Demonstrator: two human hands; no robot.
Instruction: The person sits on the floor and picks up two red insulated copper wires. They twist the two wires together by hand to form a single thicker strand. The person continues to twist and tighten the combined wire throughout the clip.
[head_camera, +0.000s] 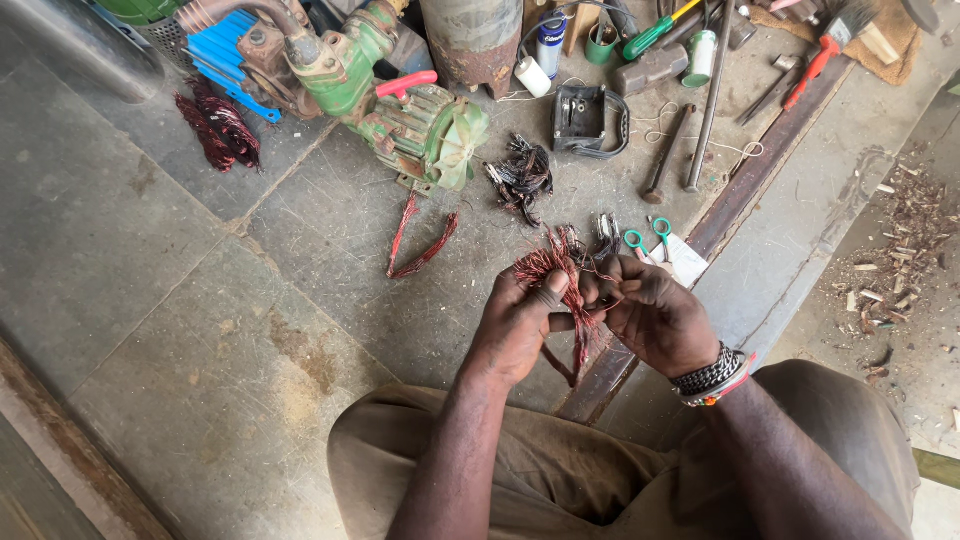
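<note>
Outdoors, on a worn concrete floor (180, 300) beside a green electric motor (415, 120), kneeling over a repair job. Around the spot: a dark red wire coil (218, 128), a blackened tangle of stripped winding (522, 178), a bent length of reddish wire (420, 245), green-handled scissors (648, 238), a hammer (665, 150). Judging by those discarded bundles, much of the sorting done, one bundle left in hand. Between the knees, a copper wire bundle (552, 268), long axis running roughly up-down in the head view, frayed ends fanning away from the body, tail trailing toward the lap. Left hand (515, 325) closed around its lower part, thumb pressed on the strands; right hand (655, 315), braceleted, pinching strands at the upper end.
</note>
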